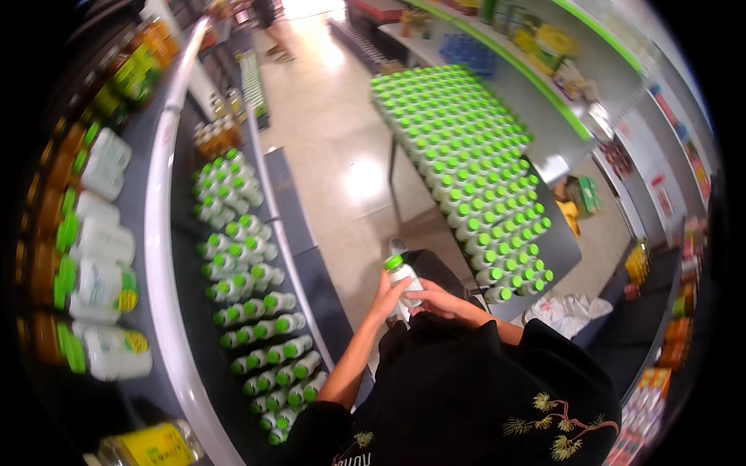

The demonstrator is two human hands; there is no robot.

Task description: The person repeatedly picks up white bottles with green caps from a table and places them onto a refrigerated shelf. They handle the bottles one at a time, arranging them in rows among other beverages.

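A white bottle with a green cap point(402, 278) is held upright but slightly tilted in front of my body. My left hand point(381, 298) wraps round its left side. My right hand point(435, 300) closes on its lower right side, with some fingertips hidden behind it. To the right, a dark table point(556, 242) bears dense rows of similar green-capped bottles point(466, 155). On the left, a low shelf holds more green-capped bottles point(268, 330), some in rows and some in looser groups.
Large white jugs with green lids point(97, 283) stand on a higher shelf at far left, behind a pale rail point(159, 194). A white plastic bag point(569, 314) lies beside the table. Stocked shelves point(544, 54) line the right. Someone's legs point(273, 35) show far down the aisle.
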